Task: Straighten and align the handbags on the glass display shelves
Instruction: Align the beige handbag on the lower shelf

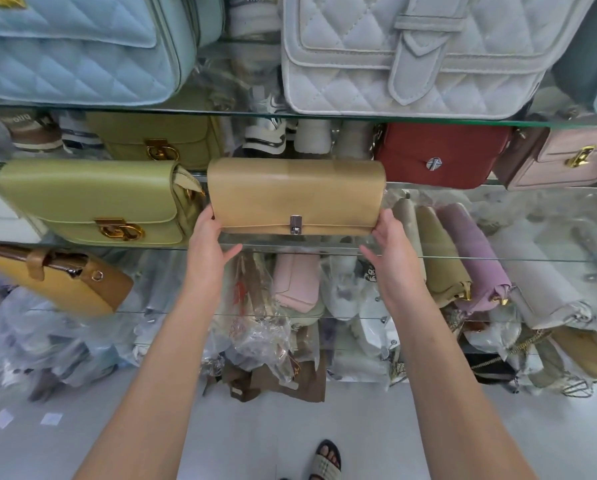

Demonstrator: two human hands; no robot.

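A tan flap handbag [295, 195] with a small silver clasp stands at the front of the middle glass shelf [463, 258]. My left hand [209, 245] holds its lower left corner and my right hand [392, 249] holds its lower right corner, fingers behind the bag. Beside it on the left sits a light green handbag [89, 199] with a gold clasp, almost touching. Behind and to the right, a red handbag [440, 154] and a pink handbag [567, 161] stand on a shelf further back.
The top shelf holds a quilted pale blue bag [79, 46] and a quilted white bag [411, 53]. A mustard bag [58, 282] lies tilted on the lower left shelf. Rolled bags and plastic-wrapped stock fill the lower shelves. My sandalled foot [326, 460] is on the white floor.
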